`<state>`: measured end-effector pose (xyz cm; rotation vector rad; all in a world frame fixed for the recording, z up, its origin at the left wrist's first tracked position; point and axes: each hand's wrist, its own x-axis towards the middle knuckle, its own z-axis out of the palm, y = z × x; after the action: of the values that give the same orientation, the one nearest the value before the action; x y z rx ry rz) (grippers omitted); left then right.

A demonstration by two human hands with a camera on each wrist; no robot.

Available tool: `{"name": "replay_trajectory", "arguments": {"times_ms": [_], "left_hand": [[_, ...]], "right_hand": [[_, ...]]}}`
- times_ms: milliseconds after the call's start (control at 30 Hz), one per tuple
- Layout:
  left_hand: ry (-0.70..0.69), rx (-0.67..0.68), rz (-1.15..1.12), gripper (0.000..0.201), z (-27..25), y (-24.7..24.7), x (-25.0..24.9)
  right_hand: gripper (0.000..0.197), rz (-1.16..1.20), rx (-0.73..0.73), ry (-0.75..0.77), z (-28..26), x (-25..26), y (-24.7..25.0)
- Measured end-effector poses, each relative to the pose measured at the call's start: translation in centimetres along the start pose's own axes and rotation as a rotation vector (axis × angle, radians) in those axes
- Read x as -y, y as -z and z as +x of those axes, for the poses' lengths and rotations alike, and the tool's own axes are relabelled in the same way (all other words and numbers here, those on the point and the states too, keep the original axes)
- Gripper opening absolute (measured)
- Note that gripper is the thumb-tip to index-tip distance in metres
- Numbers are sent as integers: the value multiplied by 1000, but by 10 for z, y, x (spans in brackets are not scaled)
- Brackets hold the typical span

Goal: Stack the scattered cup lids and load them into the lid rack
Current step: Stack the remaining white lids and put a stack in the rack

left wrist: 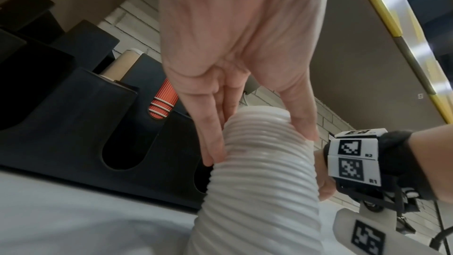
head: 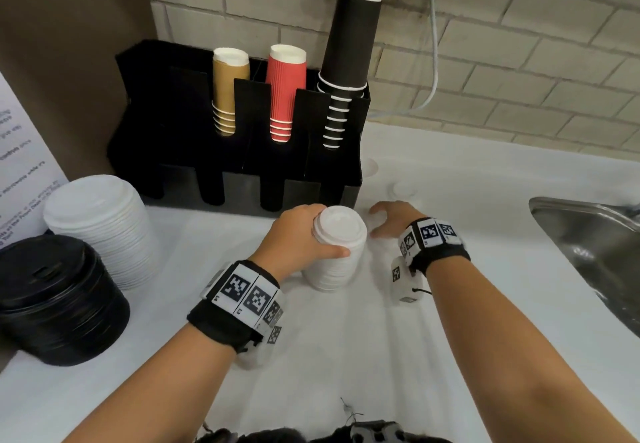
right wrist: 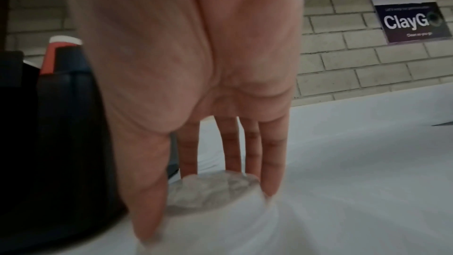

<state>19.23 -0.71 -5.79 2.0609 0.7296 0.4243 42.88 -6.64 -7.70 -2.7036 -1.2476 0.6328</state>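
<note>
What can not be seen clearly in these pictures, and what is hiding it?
- Single lid under the right hand: blurred in the right wrist view, white on white in the head view.
- Lower slots of the black rack: too dark in every view to tell their contents.
- Base of the small white lid stack: cut off by the left wrist view's edge.
- Sink: cut off at the head view's right edge.

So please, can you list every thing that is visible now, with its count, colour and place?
small lid stack: one, white, centre of counter
single lid: one, white, under the right fingers
loose lids: two, white, right of the rack
large lid stack: one, white, left
black lid stack: one, far left
rack: one, black, against the wall
cup stacks: three, tan, red, black, in the rack
sink: one, steel, right
left hand: grips small lid stack
right hand: over single lid, fingers spread
</note>
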Motion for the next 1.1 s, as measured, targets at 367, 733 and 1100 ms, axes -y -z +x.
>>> {"name": "replay_trajectory", "arguments": {"times_ms": [367,733,1100], "left_hand": [[3,-41,137,64,3,1,1],[47,-81,170,126,3,0,-2],[49,-71,189,124,5,-1,1]], "right_hand": [[27,744,-181,226,-70,27,34],[47,414,-216,489,-87,55,15],[53,285,-240,507,-90,62,12]]}}
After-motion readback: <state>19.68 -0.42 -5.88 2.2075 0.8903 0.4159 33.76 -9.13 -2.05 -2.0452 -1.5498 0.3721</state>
